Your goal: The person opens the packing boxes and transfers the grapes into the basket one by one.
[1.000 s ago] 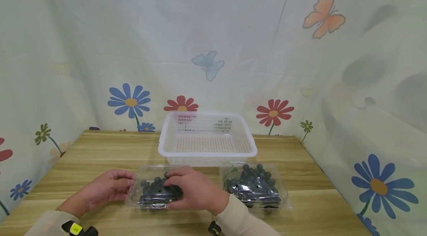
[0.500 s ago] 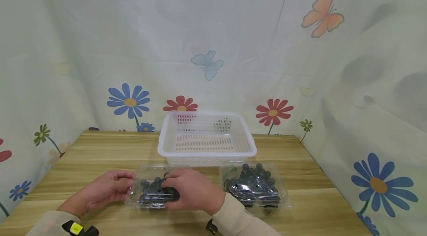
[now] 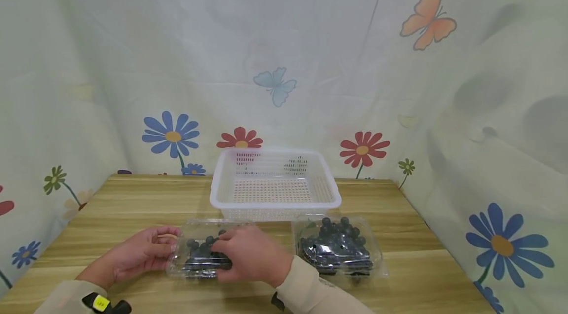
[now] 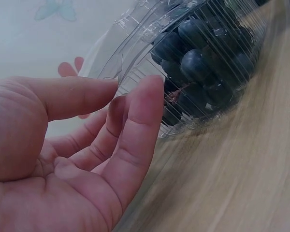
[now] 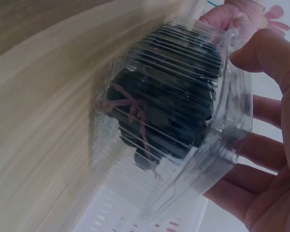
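A clear plastic clamshell box of dark grapes [image 3: 205,255] rests on the wooden table, in front of the white basket. My left hand [image 3: 144,254] is at its left end; in the left wrist view the thumb and forefinger [image 4: 142,111] pinch around the edge of the rim. Over the right part of the lid lies my right hand [image 3: 255,255]. Its thumb [image 5: 256,54] sits at the front rim and its fingers reach across the lid, as the right wrist view shows. Grapes and reddish stems show through the ribbed wall. The right hand hides the box's right end.
A second clamshell box of grapes [image 3: 339,247] stands just right of my right hand. Behind both boxes is a white perforated basket [image 3: 277,205]. A floral curtain [image 3: 310,33] rises behind the table [image 3: 146,195].
My right hand has slid a little to the left along the lid. The left hand and both boxes have stayed almost where they were.
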### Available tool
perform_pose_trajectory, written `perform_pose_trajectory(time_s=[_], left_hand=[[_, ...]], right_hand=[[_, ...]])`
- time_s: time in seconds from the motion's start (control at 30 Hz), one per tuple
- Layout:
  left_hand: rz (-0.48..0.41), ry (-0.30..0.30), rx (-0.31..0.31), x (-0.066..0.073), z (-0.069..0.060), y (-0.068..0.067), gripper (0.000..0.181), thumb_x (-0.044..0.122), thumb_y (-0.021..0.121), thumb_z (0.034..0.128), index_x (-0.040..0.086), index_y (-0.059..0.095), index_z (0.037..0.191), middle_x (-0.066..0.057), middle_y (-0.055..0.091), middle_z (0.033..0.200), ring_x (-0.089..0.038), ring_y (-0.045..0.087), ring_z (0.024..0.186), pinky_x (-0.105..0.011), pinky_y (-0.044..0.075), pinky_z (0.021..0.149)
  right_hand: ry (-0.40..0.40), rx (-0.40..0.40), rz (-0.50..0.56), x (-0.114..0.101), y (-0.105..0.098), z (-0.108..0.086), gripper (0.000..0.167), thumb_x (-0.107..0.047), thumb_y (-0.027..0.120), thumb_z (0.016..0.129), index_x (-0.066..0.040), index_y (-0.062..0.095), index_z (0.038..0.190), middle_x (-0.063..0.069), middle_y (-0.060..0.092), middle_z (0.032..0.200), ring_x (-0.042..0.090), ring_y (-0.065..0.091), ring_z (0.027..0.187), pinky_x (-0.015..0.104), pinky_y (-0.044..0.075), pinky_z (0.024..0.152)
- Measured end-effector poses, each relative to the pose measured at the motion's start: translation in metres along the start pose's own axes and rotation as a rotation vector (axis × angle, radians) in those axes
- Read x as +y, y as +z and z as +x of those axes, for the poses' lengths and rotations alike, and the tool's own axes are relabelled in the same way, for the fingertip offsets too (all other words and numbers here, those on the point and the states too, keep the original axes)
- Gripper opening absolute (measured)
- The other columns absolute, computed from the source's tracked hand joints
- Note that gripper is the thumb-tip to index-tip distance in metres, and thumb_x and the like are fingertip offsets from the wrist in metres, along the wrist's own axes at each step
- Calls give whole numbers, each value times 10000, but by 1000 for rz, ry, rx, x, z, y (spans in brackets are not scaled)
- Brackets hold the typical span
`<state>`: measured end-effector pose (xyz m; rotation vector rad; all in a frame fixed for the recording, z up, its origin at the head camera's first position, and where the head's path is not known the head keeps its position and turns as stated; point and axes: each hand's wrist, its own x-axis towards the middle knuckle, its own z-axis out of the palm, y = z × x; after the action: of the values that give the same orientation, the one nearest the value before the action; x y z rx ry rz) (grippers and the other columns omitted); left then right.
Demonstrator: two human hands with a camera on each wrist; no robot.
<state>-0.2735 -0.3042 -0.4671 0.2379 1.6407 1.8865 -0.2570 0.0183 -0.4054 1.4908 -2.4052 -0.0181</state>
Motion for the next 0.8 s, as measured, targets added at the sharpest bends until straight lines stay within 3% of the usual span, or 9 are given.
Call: perform_pose_trajectory(time_s=[0.2, 0.43, 0.8], left_hand=[[-43, 7, -36, 2, 0, 0, 351, 54, 547, 1041, 120, 450, 1371, -58, 709, 1191, -201, 698, 1083, -394, 610, 948], [-67, 19, -77, -1, 0, -1, 319, 43, 514, 1054, 139, 450, 1351, -52, 715, 1200, -201, 697, 1097, -395, 605, 964], [-32, 24, -59, 0, 4, 2, 353, 61, 546, 1044, 109, 426, 1373, -82, 725, 1233, -216, 704, 1106, -388, 611, 946]], right_hand=[[-3, 10, -82, -4, 1, 6, 311, -519, 736, 810, -318, 716, 1046, -174, 683, 888, -36, 555, 703, 154, 358, 535], [4, 59, -181, -11, 5, 12, 287, -587, 718, 800, -336, 687, 936, -179, 636, 789, -5, 533, 603, 192, 284, 432], [18, 66, -246, -28, 7, 28, 261, -551, 691, 839, -310, 595, 808, -176, 555, 683, -14, 399, 513, 175, 311, 435]])
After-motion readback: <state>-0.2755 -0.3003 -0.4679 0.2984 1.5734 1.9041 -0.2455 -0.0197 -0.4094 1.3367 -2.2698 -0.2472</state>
